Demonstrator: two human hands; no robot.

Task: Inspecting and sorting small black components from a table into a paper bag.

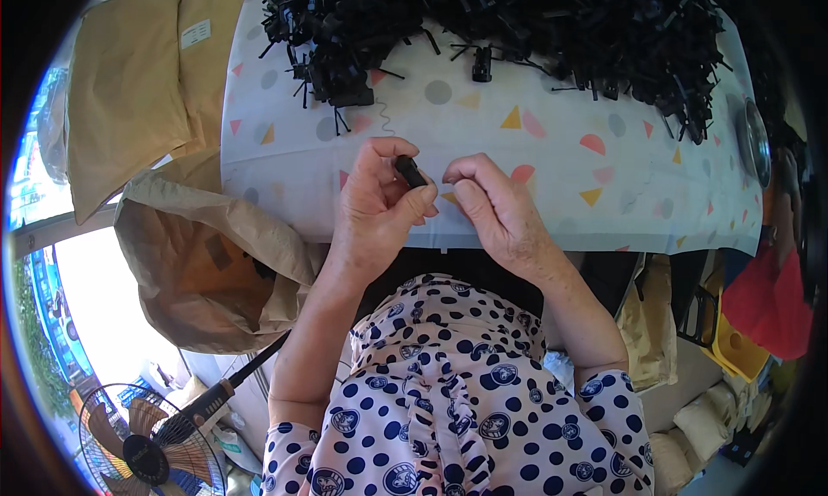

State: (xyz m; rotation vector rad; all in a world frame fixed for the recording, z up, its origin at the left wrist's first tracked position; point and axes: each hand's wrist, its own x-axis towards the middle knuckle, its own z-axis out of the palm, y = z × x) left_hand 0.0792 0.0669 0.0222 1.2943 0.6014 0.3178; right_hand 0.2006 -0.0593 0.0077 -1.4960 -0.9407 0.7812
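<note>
My left hand [377,204] pinches a small black plastic part [410,172] between thumb and fingers, above the near edge of the table. Just to its right, my right hand [498,210] has its thumb and index finger pressed together, apart from the black part. Whether something tiny sits in that pinch I cannot make out. Beyond both hands, a large heap of similar black plastic parts [517,30] with thin stems covers the far side of the table. One black piece [482,65] lies slightly in front of the heap.
The table wears a white cloth [293,194] with coloured shapes. An open brown paper bag [164,263] stands at the left, below large brown paper packages [129,91]. A fan [147,457] is at the lower left. A round metal dish [756,142] sits at the right edge; a person is beyond.
</note>
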